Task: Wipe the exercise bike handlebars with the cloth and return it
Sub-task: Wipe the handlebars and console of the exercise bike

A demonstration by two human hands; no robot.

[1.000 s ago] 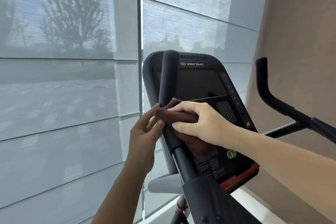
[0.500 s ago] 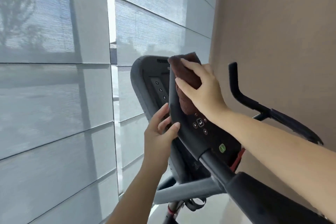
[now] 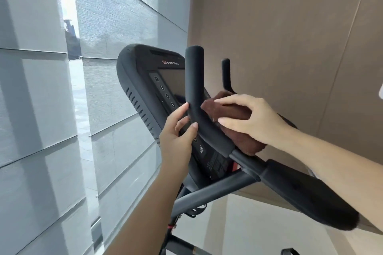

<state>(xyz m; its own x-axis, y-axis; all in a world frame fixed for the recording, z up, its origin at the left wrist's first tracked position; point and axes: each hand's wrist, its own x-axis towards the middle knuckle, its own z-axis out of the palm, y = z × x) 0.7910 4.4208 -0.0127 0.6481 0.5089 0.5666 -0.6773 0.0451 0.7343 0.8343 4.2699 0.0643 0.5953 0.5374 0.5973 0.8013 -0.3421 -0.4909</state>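
The near black handlebar (image 3: 194, 80) of the exercise bike rises upright and bends down to the right. My right hand (image 3: 250, 118) grips a dark brown cloth (image 3: 232, 113) pressed against the right side of the bar's bend; part of the cloth hangs below my palm. My left hand (image 3: 178, 132) rests on the left side of the same bend, thumb and fingers touching the foam grip. A second handlebar (image 3: 226, 72) stands behind, partly hidden by my right hand.
The bike's black console (image 3: 149, 72) with a screen and number buttons sits behind the near bar. A padded armrest (image 3: 306, 198) extends lower right. Grey window blinds (image 3: 41, 109) fill the left; a brown wall (image 3: 290, 27) stands close on the right.
My right hand slid the cloth down from the top of the near handlebar to its bend. My left hand stayed on the bar. The camera view shifted right.
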